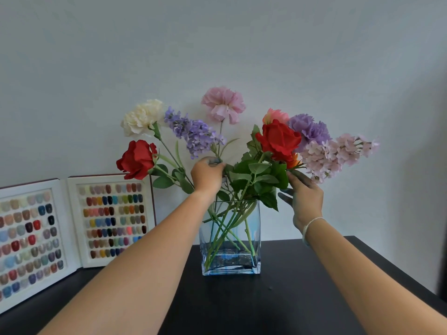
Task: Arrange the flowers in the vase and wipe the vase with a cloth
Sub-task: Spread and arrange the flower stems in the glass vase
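Square glass vase (230, 240): centre of frame, on black tabletop (290, 298), holding mixed flowers (278, 139).
Left hand (207, 174): raised above the vase rim, fingers curled round a lilac sprig's stem (219, 153).
Right hand (305, 197): fingers straight, touching leaves at right.
Nail-colour display boards (113, 218): lower left, against the wall.
Bare tabletop lies in front of the vase and to its right.

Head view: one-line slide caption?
Left hand grips stems, right hand touches the leaves, arranging flowers in a glass vase on a black table.
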Motion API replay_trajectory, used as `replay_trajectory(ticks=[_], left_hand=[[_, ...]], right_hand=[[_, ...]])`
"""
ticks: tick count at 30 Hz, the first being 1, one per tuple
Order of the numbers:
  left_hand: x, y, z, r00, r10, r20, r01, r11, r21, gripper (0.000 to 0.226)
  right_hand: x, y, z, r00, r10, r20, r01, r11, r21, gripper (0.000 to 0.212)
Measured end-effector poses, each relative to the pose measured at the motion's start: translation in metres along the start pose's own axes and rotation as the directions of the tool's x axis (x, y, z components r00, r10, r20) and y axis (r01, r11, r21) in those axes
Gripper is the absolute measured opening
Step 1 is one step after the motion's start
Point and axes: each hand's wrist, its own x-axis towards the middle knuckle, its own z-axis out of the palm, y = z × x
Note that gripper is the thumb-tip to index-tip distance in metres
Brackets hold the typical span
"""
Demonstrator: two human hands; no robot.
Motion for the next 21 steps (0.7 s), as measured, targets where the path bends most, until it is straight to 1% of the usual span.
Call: replay_trajectory(ticks=[1,4,8,11,14,18,21], left_hand=[[0.001,0.000,-0.003,1.000,0.008,-0.018,-0.008,1.000,-0.005,0.004],[0.002,-0.002,-0.012,0.996,0.031,-0.082,-0.029,0.999,0.014,0.017],[-0.002,-0.006,-0.016,0.992,0.028,-0.127,-0.031,0.999,-0.022,0.014],[-0.001,-0.003,-0.016,0.986,0.083,-0.144,-0.088,0.996,-0.023,0.010],[0.002,0.005,-0.017,0.982,0.122,-0.141,-0.125,0.992,-0.011,0.008],[-0.006,-0.007,-0.022,0.992,0.071,-0.101,-0.067,0.997,0.042,0.017],[-0.012,-0.018,-0.028,0.989,0.060,-0.137,-0.048,0.994,0.093,0.019]], right_hand=[[0.001,-0.001,0.000,1.000,0.002,0.002,-0.002,1.000,-0.004,0.008],[0.004,-0.001,0.001,1.000,0.011,-0.001,-0.011,1.000,-0.014,0.010],[0.006,-0.003,0.003,1.000,0.023,-0.006,-0.023,1.000,-0.009,0.014],[0.012,-0.010,0.006,1.000,0.012,-0.001,-0.012,1.000,0.012,0.014],[0.022,-0.018,0.009,1.000,0.015,-0.008,-0.015,1.000,0.028,0.020],[0.024,-0.007,-0.001,0.997,0.073,-0.030,-0.073,0.997,-0.015,0.025],[0.022,0.003,-0.010,0.992,0.113,-0.062,-0.113,0.994,0.006,0.024]])
